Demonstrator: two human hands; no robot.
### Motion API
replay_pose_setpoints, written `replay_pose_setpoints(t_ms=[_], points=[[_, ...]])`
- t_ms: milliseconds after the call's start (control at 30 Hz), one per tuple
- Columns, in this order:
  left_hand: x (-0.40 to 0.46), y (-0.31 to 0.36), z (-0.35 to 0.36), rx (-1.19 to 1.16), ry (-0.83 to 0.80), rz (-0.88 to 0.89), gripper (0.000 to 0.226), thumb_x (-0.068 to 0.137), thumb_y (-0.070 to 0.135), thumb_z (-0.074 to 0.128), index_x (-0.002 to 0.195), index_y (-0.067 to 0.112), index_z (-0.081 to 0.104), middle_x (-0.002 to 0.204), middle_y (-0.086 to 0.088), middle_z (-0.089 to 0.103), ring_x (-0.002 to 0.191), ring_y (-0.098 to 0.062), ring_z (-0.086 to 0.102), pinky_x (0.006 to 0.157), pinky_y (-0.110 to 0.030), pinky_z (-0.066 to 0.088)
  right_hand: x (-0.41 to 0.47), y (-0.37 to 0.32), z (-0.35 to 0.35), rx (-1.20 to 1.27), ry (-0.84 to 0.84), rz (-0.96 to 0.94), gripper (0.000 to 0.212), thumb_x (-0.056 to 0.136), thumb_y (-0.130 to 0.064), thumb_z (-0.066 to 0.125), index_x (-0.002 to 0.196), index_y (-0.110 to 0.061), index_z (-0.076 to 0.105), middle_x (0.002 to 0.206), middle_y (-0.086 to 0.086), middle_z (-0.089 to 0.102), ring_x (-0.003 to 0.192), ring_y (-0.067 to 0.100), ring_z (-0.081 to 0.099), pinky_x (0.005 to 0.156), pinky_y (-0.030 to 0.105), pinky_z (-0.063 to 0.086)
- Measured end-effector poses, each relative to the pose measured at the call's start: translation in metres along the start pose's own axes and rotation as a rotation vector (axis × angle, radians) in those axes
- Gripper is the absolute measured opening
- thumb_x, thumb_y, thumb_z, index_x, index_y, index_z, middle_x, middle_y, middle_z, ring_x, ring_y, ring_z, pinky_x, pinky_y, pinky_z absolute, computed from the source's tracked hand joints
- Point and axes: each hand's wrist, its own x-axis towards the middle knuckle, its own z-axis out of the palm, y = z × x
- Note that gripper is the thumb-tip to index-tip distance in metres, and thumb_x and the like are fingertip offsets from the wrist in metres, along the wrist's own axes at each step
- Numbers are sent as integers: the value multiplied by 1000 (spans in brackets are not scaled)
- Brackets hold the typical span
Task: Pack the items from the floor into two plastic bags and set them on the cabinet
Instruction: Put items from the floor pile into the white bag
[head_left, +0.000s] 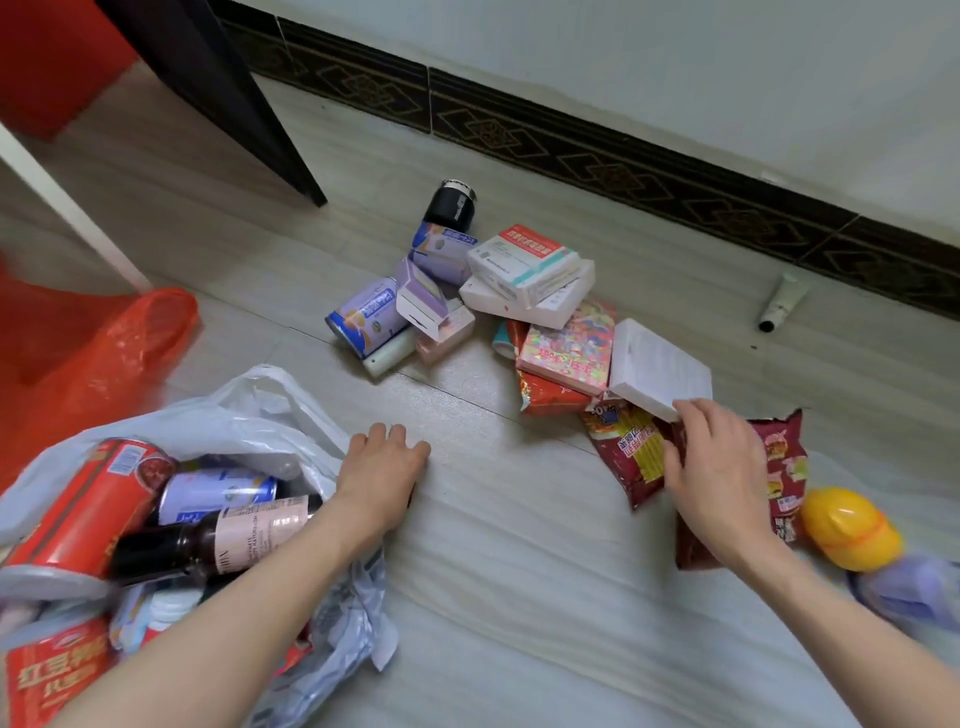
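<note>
Fingers of the right hand (719, 462) curl onto a red snack bag (628, 457), its long axis running toward the person, thumb by a white box (660, 371) just beyond. Left hand (382, 467) rests flat, fingers together, on the floor (519, 519) beside the white bag (270, 410), well left. Whether the right hand's grip has closed cannot be told.

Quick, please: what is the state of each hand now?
Left hand: open, fingers resting on the pale floor, holding nothing.
Right hand: pinching the dark red crinkly snack packet.
</note>
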Motion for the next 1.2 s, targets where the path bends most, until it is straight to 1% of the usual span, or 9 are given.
replay_pose_setpoints(t_ms=[233, 367, 467, 567, 633, 700, 833, 967, 1200], points=[[9, -1, 6, -154, 104, 131, 41, 87, 17, 53, 127, 18, 44, 122, -4, 50, 109, -24, 43, 90, -31, 37, 13, 17, 2, -123, -195, 117, 54, 85, -35, 58, 127, -5, 41, 126, 13, 53, 122, 30, 45, 113, 45, 21], [3, 21, 10, -451, 183, 93, 55, 86, 29, 61, 134, 15, 39, 125, -6, 49, 113, -25, 45, 94, -29, 36, 0, 24, 5, -272, -228, 12, 38, 86, -29, 55, 118, -12, 45, 116, 6, 56, 117, 25, 47, 114, 49, 10], [-3, 31, 15, -469, 176, 65, 56, 85, 33, 61, 133, 13, 39, 126, -7, 48, 114, -25, 44, 95, -29, 36, -9, 29, 3, -384, -260, -76, 20, 89, -21, 47, 108, -15, 52, 107, 2, 59, 109, 24, 49, 114, 50, 6], [-8, 34, 18, -395, 143, 29, 52, 85, 31, 59, 131, 19, 37, 124, -5, 47, 111, -26, 44, 89, -34, 41, -19, 25, 0, -421, -268, -202, 5, 76, -13, 66, 80, -11, 67, 82, 5, 65, 86, 27, 60, 107, 51, 30], [-9, 35, 19, -406, 139, 22, 48, 88, 26, 55, 131, 21, 36, 123, -4, 47, 110, -27, 44, 86, -36, 43, -25, 19, -2, -408, -220, -285, 17, 53, -12, 84, 58, -13, 67, 59, 2, 62, 63, 24, 61, 81, 43, 53], [-11, 36, 19, -442, 146, 30, 46, 89, 25, 53, 132, 22, 36, 123, -3, 48, 111, -26, 43, 86, -36, 44, -30, 11, -6, -372, -195, -329, 23, 46, -13, 87, 53, -17, 66, 54, 0, 60, 55, 21, 59, 61, 34, 53], [-19, 37, 13, -545, 211, 66, 46, 87, 25, 57, 130, 21, 41, 119, -2, 54, 107, -25, 46, 85, -33, 41, -30, -2, -15, -331, -205, -387, 21, 54, -21, 85, 65, -20, 67, 62, -3, 64, 61, 18, 60, 57, 28, 45], [-46, 27, -9, -702, 364, 80, 39, 81, 24, 64, 117, 20, 49, 108, 3, 58, 97, -23, 50, 77, -29, 38, -37, -22, -28, -183, -290, -429, 25, 97, -36, 38, 106, -19, 54, 98, 2, 67, 93, 24, 58, 79, 31, 42], [-122, -21, -53, -875, 507, -53, 45, 75, 23, 73, 116, 18, 55, 105, 2, 62, 95, -17, 57, 73, -20, 33, -43, -89, -83, 25, -186, -504, 35, 98, -41, 28, 113, -22, 54, 93, 9, 71, 88, 32, 64, 65, 34, 39]])
